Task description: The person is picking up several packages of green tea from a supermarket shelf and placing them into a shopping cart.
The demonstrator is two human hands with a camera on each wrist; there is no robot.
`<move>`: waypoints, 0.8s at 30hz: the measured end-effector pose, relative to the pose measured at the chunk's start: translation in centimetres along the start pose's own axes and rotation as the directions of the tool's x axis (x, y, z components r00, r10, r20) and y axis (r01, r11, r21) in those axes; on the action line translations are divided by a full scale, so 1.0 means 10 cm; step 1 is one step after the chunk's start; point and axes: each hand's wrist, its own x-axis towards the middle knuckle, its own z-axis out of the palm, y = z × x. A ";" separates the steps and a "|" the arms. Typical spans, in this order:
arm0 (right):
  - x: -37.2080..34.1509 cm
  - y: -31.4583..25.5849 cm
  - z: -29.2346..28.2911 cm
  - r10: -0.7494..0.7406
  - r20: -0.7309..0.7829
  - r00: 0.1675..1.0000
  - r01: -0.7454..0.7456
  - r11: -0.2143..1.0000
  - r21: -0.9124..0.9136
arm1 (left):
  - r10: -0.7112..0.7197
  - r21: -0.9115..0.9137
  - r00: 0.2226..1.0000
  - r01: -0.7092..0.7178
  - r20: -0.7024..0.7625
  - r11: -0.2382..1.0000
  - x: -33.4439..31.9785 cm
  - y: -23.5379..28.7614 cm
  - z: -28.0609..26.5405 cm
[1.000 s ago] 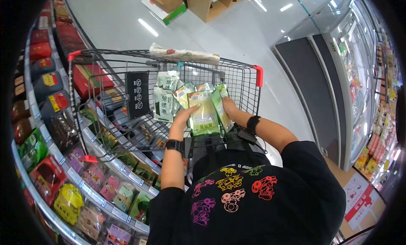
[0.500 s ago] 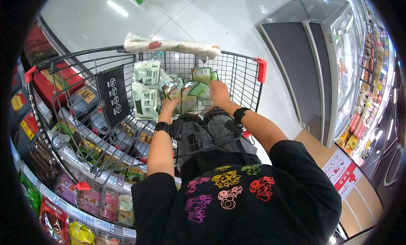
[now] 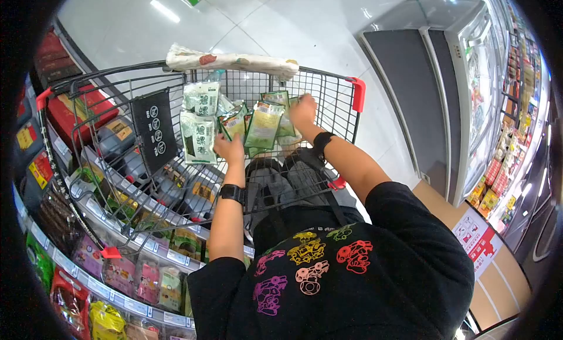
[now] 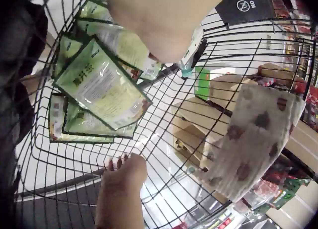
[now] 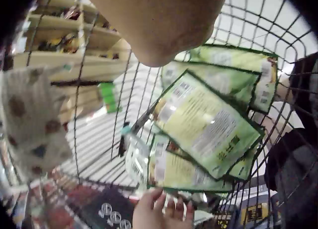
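Several green-and-yellow packets (image 3: 264, 126) lie overlapping in the shopping cart (image 3: 328, 97), the top one slanted across the others. My left hand (image 3: 230, 149) is at the left edge of this pile, its loose fingers near a packet; in the right wrist view the left hand (image 5: 163, 211) shows spread fingers holding nothing. My right hand (image 3: 304, 109) hovers beside the pile's right edge, near the cart's wire side. From the left wrist view, the right hand (image 4: 124, 177) appears loosely bent and holds nothing. White-and-green bags (image 3: 199, 135) stand left of the packets.
A patterned cloth cover (image 3: 231, 61) wraps the cart's far bar. A black sign panel (image 3: 153, 124) hangs at the left inside the cart. Stocked shelves (image 3: 123, 269) run along the left, and a freezer cabinet (image 3: 410, 94) stands to the right.
Both hands have let go of the green packets, which now lie in the cart, and have moved apart to either side. The head view has shifted over the cart.
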 end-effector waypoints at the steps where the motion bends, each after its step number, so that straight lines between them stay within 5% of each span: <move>1: 0.06 0.26 0.05 0.013 0.073 0.997 -0.011 0.999 -0.039 | 0.016 -0.001 0.998 -0.017 -0.067 1.000 -0.06 -0.01 0.05; 3: 0.13 0.50 0.08 0.286 0.318 0.904 -0.255 0.957 -0.135 | 0.024 -0.089 0.994 -0.033 -0.108 0.995 -0.18 0.02 0.15; 6: 0.01 0.70 0.18 0.097 0.455 0.885 -0.084 0.995 -0.048 | 0.011 -0.171 0.999 -0.017 -0.032 0.985 -0.30 0.00 0.27; 7: 0.00 0.74 0.25 0.110 0.443 0.890 -0.099 0.994 -0.049 | -0.023 -0.263 0.989 0.062 0.149 0.963 -0.31 -0.03 0.31; 9: -0.03 0.74 0.32 0.140 0.414 0.900 -0.134 0.990 -0.042 | -0.023 -0.392 0.869 0.247 0.494 0.886 -0.35 -0.02 0.34; 12: -0.03 0.73 0.28 0.154 0.445 0.882 -0.162 0.987 -0.020 | -0.229 -0.267 0.610 0.611 0.758 0.745 -0.50 0.21 0.26; 17: -0.09 0.76 0.28 -0.253 0.452 0.856 0.208 0.967 0.147 | -0.124 -0.336 0.720 0.460 0.682 0.822 -0.63 0.23 0.31; 21: -0.29 0.38 -0.13 -0.288 0.450 0.845 0.300 0.953 0.048 | -0.097 -0.324 0.744 0.401 0.661 0.857 -0.72 0.28 0.25; 24: -0.40 0.28 -0.54 -0.488 0.345 0.802 0.435 0.873 0.222 | -0.020 -0.242 0.762 0.231 0.647 0.942 -0.76 0.43 0.06</move>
